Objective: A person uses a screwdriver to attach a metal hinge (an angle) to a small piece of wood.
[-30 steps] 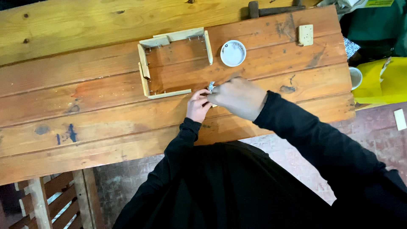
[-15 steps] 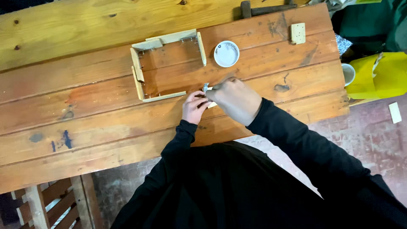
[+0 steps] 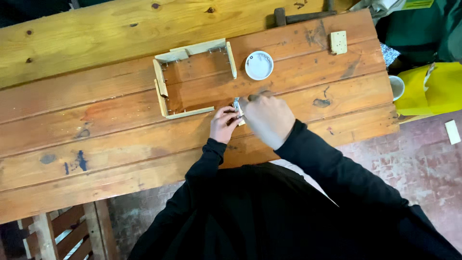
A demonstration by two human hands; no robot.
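An unfinished frame of pale wooden slats (image 3: 166, 96) lies on the wooden workbench (image 3: 96, 130), with small nails along its inner edges. My left hand (image 3: 224, 124) pinches a small pale piece at the frame's open near-right corner. My right hand (image 3: 267, 118) is closed around a small metal tool (image 3: 237, 105) whose tip shows between both hands. What exactly the tool is cannot be told. A round white lid or dish (image 3: 259, 65) sits just beyond my right hand.
A small pale wooden block (image 3: 338, 42) with holes lies at the bench's far right. A dark hammer-like tool (image 3: 298, 17) rests at the back edge. Right of the bench stand a yellow container (image 3: 433, 86) and a white cup (image 3: 397, 86). A wooden pallet (image 3: 53, 236) shows below left.
The view has shifted a little; both hands stay together at the frame's near-right corner, with only small movements of the right hand and tool.
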